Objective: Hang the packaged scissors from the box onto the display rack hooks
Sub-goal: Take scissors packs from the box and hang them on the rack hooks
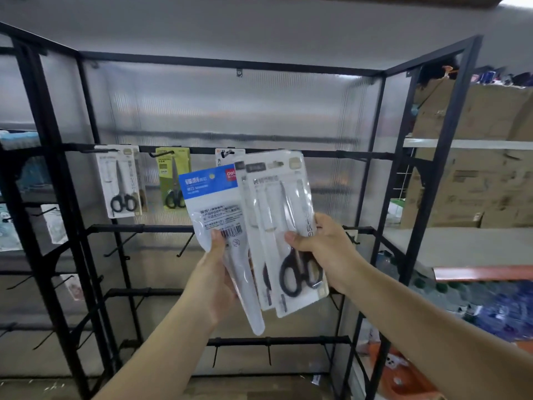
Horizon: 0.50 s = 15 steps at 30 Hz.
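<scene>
Both forearms raised in front of the black display rack [372, 168], left hand [215, 272] gripping a blue-topped scissors pack [213, 209] by its lower edge, right hand [320, 243] pinching a white scissors pack [284, 226] overlapping it, two packs [122, 180] hanging on the top rail's hooks.

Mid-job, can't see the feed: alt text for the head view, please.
Two hands hold scissor packs before a black rack: the left hand grips a blue-topped pack, the right hand white packs. Three packs hang on the top rail, including a green pack.
</scene>
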Available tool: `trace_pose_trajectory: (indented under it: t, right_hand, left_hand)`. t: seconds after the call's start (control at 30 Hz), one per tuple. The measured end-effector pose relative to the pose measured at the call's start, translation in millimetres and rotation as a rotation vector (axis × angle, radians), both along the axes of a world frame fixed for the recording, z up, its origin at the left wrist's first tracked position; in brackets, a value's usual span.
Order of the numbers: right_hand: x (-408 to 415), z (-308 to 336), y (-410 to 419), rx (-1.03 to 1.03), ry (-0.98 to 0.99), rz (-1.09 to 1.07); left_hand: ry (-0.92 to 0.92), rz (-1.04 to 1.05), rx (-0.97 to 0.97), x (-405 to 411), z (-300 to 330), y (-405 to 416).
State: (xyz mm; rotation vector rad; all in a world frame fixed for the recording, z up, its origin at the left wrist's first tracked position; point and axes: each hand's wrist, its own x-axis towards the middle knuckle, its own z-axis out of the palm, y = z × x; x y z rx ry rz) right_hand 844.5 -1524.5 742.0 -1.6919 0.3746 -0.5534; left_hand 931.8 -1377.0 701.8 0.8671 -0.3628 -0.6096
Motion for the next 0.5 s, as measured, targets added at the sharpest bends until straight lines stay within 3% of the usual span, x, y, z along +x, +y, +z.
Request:
trace_pose_trajectory:
  t: [0.23, 0.5]
  right_hand:
    - [5.2, -30.7, 6.0, 0.140, 0.009, 0.022]
    - [49.4, -56.6, 20.4, 0.103, 0.016, 0.015]
  left_hand:
    - [-0.108, -0.014, 0.039, -15.5, -21.4, -1.7]
    - [-0.003, 0.284, 0.098, 11.0, -56.2, 37.2]
